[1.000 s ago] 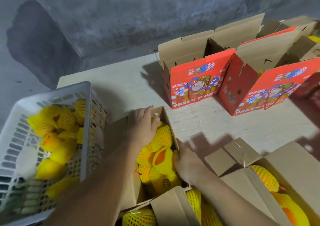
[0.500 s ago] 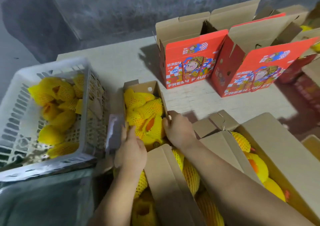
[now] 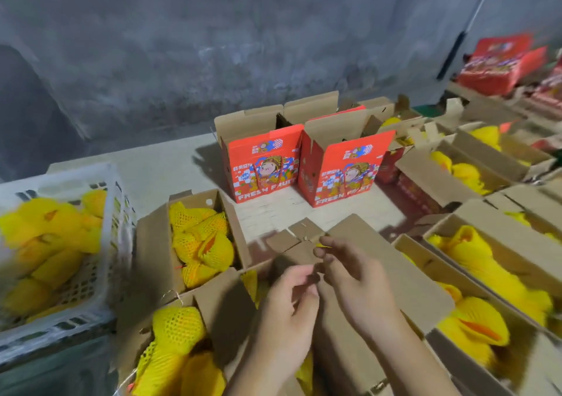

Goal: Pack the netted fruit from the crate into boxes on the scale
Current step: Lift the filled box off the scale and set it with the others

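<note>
- The left hand and right hand met in mid-air over a cardboard flap, fingertips nearly touching.
- The left fingers curled inward, thumb toward forefinger; whether they pinched anything could not be told.
- The right fingers were also curled, and a thin yellow sliver showed at their tips — perhaps a strip of netting, but too small and blurred to be sure it was gripped.
- Below the hands, a near box held netted fruit in yellow foam mesh.
- To the right, more open boxes lay in rows, each with yellow netted fruit inside.
- To the left stood a white crate with slotted walls, still holding a heap of fruit, blurred.
- Just beside the crate, an open box was packed with netted fruit, orange skin showing through a gap in one net.
- Beyond it, on the pale table, two red boxes stood upright side by side, flaps open, printed with a cartoon figure and "FRESH FRUIT".
- Farther right, a stack of flat red cartons sat near the grey wall.
- No scale could be made out — the boxes hid whatever lay beneath them.
</note>
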`<state>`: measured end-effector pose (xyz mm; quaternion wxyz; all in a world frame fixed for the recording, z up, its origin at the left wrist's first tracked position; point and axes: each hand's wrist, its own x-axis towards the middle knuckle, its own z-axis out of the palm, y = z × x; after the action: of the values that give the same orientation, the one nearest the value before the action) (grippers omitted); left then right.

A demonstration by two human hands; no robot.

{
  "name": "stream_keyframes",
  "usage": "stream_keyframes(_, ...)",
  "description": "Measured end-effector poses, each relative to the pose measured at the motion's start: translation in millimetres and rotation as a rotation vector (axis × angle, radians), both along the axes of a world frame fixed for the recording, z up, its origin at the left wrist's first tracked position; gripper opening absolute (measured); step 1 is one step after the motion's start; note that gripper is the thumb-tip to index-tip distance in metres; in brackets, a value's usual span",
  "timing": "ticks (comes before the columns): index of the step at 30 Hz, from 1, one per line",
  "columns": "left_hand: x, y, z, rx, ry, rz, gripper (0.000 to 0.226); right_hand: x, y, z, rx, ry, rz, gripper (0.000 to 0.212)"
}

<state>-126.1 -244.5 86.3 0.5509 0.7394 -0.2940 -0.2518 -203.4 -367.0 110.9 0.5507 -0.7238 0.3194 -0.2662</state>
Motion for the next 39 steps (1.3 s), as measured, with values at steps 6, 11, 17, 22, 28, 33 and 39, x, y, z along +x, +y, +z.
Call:
stream_keyframes(6,-20,-70,24,-0.068,0.045,0.003,0.027,-25,-78,24,0.005,-0.031,0.103,0.028)
stream_keyframes(11,-35,-174,29,-0.084,0.017,0.048,0.028,-44,-198,28,0.021,-0.035,0.088,0.018)
stream_keyframes(17,-66,-273,22,-0.041,0.061,0.007,0.028,-74,-310,7,0.089,0.000,-0.002,0.016)
stream_keyframes(22,-76,-305,4,0.022,0.062,0.019,0.029,-76,-361,-17,0.119,0.024,-0.038,0.018)
stream_keyframes(28,-36,-329,-10,0.135,-0.153,0.088,0.035,-43,-372,-39,0.094,0.076,0.093,0.013)
stream_keyframes(33,45,-372,-3,0.204,-0.767,0.045,0.025,7,-384,-25,-0.025,-0.017,0.007,0.015)
stream_keyframes(39,138,-417,8,0.799,-1.171,-0.188,0.048,46,-380,-33,-0.052,-0.025,0.117,0.028)
